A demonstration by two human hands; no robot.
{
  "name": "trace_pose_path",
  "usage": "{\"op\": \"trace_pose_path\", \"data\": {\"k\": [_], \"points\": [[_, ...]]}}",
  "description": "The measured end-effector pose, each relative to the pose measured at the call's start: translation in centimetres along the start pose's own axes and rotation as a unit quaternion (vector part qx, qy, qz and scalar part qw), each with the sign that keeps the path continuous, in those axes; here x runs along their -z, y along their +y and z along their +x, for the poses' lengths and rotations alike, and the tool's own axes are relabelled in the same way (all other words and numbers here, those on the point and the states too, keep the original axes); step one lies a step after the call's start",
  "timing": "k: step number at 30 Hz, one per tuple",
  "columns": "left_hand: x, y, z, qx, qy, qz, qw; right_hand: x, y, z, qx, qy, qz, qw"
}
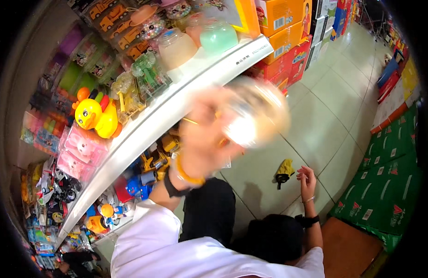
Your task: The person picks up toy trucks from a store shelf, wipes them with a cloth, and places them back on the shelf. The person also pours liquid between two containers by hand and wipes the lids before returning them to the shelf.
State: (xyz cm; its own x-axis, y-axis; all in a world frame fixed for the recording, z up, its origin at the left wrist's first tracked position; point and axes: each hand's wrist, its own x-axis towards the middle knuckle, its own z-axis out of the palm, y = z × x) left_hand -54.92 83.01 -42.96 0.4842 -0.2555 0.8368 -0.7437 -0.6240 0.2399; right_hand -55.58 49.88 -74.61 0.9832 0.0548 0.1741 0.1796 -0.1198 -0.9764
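My left hand [207, 128] is raised in front of the white shelf's edge [186, 100], gripping a rounded, clear, pale-tinted container [264, 104]. Motion blurs both, and a bright glare hides part of the container. Behind them on the shelf stand a peach jar [177, 48] and a green jar [219, 36], both translucent. My right hand [307, 179] hangs low over the tiled floor with its fingers loosely apart and nothing in it. Beside its fingertips lies a small yellow-and-black cloth item [285, 170].
A yellow toy duck [99, 113] and boxed pink toys [80, 149] line the shelf's left part. Toy vehicles [155, 163] sit on a lower level. Orange cartons [281, 34] are stacked past the shelf's end. Green cartons [380, 184] stand on the right.
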Motion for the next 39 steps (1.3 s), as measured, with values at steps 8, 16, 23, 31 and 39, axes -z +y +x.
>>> {"op": "trace_pose_path", "data": {"k": [8, 16, 23, 31, 39], "points": [[-11.4, -1.2, -11.1, 0.047, -0.425, -0.218, 0.877, -3.3, 1.9, -4.7, 0.133, -0.224, -0.258, 0.93], [-14.0, -4.1, -18.8, 0.106, -0.477, -0.308, 0.816, -2.4, 4.5, -12.8, -0.268, -0.344, -0.123, 0.891], [-14.7, -3.7, -30.1, 0.283, -0.484, -0.21, 0.801, -10.3, 3.1, -7.5, -0.064, -0.317, 0.02, 0.946], [-15.4, -0.4, -28.6, 0.423, -0.42, -0.106, 0.796, -10.4, 0.3, -2.4, 0.007, -0.342, -0.298, 0.891], [-14.6, 0.5, -25.3, 0.406, -0.433, -0.225, 0.773, -7.8, -1.7, -3.3, 0.078, -0.252, -0.239, 0.934]]}}
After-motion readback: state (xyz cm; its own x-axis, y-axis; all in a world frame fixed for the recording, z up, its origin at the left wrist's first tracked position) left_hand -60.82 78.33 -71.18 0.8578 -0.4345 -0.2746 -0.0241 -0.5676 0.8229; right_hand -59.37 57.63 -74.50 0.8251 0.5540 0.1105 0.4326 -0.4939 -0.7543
